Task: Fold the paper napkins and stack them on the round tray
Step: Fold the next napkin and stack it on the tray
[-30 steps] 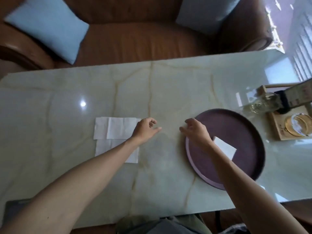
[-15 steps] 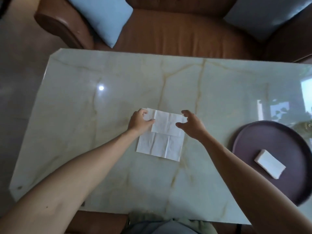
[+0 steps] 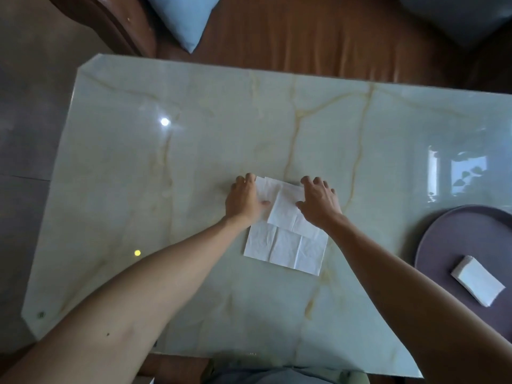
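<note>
Marble table [image 3: 194,162], pale green with tan veins, is seen from the head view before a brown leather sofa [image 3: 318,37] with a blue cushion [image 3: 182,18]. An unfolded napkin [image 3: 285,245] is pressed flat by the left hand [image 3: 243,200] and right hand [image 3: 318,203], fingers spread, unclenched. A folded napkin [image 3: 476,284] is laid on the round tray [image 3: 448,236].

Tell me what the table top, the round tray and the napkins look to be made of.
Table top: polished pale-green stone, probably marble or a look-alike; tan veins, mirror-like reflections.
Round tray: matte purple, raised rim; metal, plastic or lacquered wood, can't tell which.
Napkins: thin white paper, creased and crinkled.
</note>
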Motion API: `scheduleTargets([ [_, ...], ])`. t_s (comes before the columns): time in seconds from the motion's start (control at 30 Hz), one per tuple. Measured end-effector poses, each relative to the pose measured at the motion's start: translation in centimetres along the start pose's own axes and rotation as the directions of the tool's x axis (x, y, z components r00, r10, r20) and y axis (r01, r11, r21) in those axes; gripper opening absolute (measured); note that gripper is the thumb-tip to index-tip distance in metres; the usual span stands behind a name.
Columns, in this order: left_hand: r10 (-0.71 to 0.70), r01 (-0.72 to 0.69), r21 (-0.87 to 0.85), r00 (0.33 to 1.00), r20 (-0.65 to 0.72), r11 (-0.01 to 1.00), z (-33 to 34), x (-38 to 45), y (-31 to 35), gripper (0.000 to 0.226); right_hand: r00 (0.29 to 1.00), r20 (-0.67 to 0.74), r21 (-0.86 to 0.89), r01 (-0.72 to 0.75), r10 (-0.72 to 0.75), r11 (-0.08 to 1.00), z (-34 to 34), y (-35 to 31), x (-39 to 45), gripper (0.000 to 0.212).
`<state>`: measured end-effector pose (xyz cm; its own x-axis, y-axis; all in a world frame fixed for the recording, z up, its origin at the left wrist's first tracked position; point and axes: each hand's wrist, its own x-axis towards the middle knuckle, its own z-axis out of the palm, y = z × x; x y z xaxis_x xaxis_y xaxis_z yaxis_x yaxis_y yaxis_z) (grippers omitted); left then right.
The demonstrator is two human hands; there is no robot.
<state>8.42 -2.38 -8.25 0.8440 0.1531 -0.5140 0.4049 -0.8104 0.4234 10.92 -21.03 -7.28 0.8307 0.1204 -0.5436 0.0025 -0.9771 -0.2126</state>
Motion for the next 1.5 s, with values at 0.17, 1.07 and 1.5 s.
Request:
scheduleTargets([
  [0.17,-0.006,0.006,-0.002,1.0,0.022,1.0,0.3,0.3,-0.3,0.056,0.999,0.015,0.127,-0.036,0.034,0.991,0.5,0.0,-0.1,0.033],
  [1.07,0.377,-0.278,-0.491,0.919,0.113,0.826,-2.2,-7.6,4.7,0.02,0.999,-0.017,0.644,-0.012,0.029,0.765,-5.7,3.6,-10.6,0.033],
  [1.5,0.52,-0.495,-0.176,0.842,0.144,0.851,-5.9,-10.3,7.9,0.044,0.969,-0.131,0.296,0.242,-0.211,0.924,-9.5,4.7,-14.0,0.025],
])
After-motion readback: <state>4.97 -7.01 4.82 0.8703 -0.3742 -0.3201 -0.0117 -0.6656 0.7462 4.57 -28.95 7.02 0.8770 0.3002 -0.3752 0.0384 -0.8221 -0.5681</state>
